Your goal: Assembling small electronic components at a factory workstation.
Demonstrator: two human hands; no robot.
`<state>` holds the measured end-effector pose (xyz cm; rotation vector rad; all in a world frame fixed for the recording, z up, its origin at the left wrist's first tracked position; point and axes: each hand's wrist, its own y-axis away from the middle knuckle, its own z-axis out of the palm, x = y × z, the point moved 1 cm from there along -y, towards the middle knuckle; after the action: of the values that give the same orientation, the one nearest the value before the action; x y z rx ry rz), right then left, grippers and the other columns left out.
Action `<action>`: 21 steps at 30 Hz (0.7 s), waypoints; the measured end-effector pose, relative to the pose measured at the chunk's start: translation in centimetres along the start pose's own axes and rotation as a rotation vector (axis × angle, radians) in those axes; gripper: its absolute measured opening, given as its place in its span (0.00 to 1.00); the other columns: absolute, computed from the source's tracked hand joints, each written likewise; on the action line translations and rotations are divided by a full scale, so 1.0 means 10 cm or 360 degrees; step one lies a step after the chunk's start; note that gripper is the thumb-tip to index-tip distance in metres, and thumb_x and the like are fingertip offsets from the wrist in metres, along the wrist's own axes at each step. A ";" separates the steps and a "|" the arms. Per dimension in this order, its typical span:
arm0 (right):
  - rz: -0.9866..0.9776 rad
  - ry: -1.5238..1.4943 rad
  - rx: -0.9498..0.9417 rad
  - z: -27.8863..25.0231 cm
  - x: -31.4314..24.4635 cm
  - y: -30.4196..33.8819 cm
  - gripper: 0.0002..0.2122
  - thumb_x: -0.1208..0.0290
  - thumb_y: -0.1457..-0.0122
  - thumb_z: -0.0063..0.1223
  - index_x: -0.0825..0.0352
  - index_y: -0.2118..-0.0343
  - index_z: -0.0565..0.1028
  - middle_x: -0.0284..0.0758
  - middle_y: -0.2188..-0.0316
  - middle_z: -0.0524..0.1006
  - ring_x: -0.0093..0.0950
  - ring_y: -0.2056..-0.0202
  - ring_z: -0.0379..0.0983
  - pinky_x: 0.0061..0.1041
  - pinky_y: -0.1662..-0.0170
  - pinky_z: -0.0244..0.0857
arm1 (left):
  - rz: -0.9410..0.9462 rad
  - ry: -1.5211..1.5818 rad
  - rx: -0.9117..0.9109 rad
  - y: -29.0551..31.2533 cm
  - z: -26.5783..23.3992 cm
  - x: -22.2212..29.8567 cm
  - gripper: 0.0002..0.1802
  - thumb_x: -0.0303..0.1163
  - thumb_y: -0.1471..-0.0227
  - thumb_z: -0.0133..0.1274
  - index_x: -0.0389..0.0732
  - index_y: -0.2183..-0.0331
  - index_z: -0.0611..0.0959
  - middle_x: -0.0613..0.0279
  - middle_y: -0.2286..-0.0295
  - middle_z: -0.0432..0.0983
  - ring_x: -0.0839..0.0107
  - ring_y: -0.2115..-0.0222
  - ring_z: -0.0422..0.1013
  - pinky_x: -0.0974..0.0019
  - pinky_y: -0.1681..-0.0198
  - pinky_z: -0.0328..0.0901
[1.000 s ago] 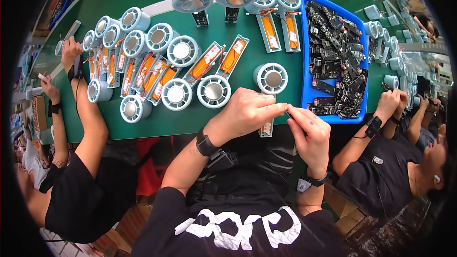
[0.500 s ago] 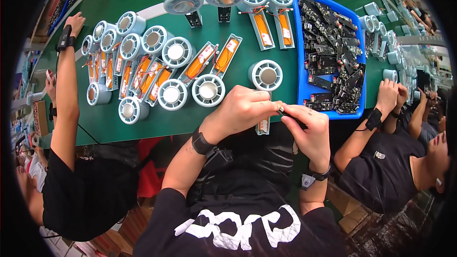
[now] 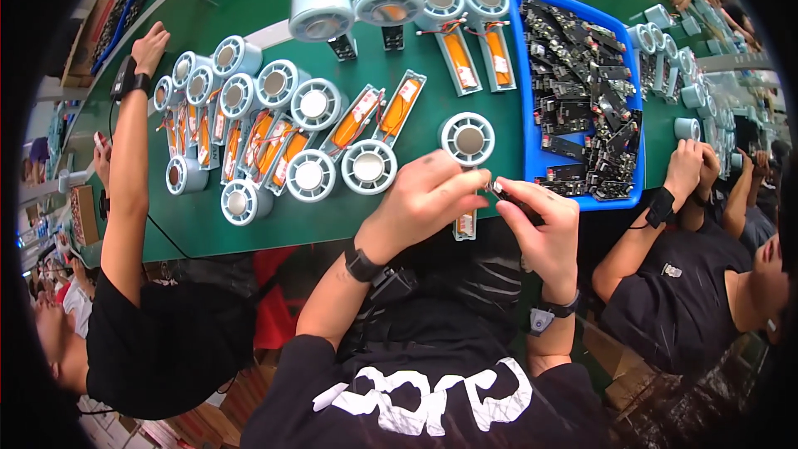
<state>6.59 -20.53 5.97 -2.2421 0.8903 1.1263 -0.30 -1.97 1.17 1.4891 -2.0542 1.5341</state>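
In front of me lies a pale blue handheld fan (image 3: 467, 140) with a round grille and metal centre; my hands cover much of its handle. Its orange and white battery end shows below my fingers. My right hand (image 3: 544, 220) grips a small black circuit board (image 3: 505, 194) with a whitish connector at its tip. Fingertips of my left hand (image 3: 436, 195) pinch close to that connector, apparently at thin wires, too small to be sure. Both hands meet above the fan's handle.
A blue tray (image 3: 519, 100) of black circuit boards stands right of the fan. More fans with open handles (image 3: 353, 120) lie left on the green table (image 3: 399, 229); two fans (image 3: 321, 4) stand at the back. Co-workers' arms (image 3: 125, 175) reach in at both sides.
The view has shifted slightly. My left fingertips have spread and drawn a little away from my right hand, showing the whitish connector. The co-worker's arm on the left has moved somewhat.
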 end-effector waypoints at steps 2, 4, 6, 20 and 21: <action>0.0202 -0.0106 0.0085 0.03 0.00 0.02 0.14 0.84 0.48 0.62 0.72 0.57 0.82 0.40 0.65 0.84 0.24 0.66 0.82 0.20 0.64 0.73 | -0.0192 -0.0135 0.0253 0.04 0.04 0.05 0.17 0.22 0.58 0.70 0.38 0.62 0.85 0.63 0.77 0.71 0.65 0.78 0.71 0.65 0.76 0.67; 0.0218 -0.0144 0.0091 0.04 0.00 0.02 0.13 0.84 0.47 0.62 0.72 0.57 0.82 0.39 0.66 0.84 0.22 0.66 0.81 0.19 0.65 0.72 | -0.0170 -0.0213 0.0227 0.11 0.06 0.12 0.18 0.22 0.58 0.69 0.37 0.61 0.85 0.61 0.74 0.73 0.63 0.75 0.73 0.64 0.73 0.69; 0.0260 -0.0214 0.0080 0.05 0.01 0.03 0.13 0.84 0.45 0.60 0.73 0.56 0.82 0.37 0.66 0.84 0.19 0.68 0.79 0.17 0.66 0.70 | -0.0148 -0.0366 0.0187 0.16 0.08 0.18 0.19 0.21 0.56 0.67 0.34 0.59 0.83 0.57 0.67 0.76 0.59 0.69 0.75 0.63 0.68 0.72; 0.0453 -0.0802 0.0213 0.25 0.16 0.09 0.11 0.80 0.39 0.57 0.74 0.53 0.80 0.35 0.64 0.84 0.17 0.69 0.80 0.13 0.75 0.64 | -0.0286 -0.0807 0.0060 0.16 0.10 0.37 0.18 0.19 0.54 0.62 0.32 0.57 0.82 0.55 0.68 0.77 0.59 0.69 0.76 0.62 0.68 0.72; 0.0471 -0.0834 0.0235 0.26 0.16 0.10 0.11 0.80 0.39 0.57 0.74 0.53 0.80 0.35 0.64 0.84 0.18 0.69 0.80 0.13 0.75 0.64 | -0.0300 -0.0773 0.0067 0.16 0.11 0.39 0.17 0.18 0.53 0.62 0.32 0.58 0.82 0.55 0.68 0.77 0.59 0.69 0.76 0.62 0.68 0.72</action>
<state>5.30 -20.04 3.08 -1.6081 1.0492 1.6200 -2.97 -5.18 2.17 2.1744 -2.0370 1.2405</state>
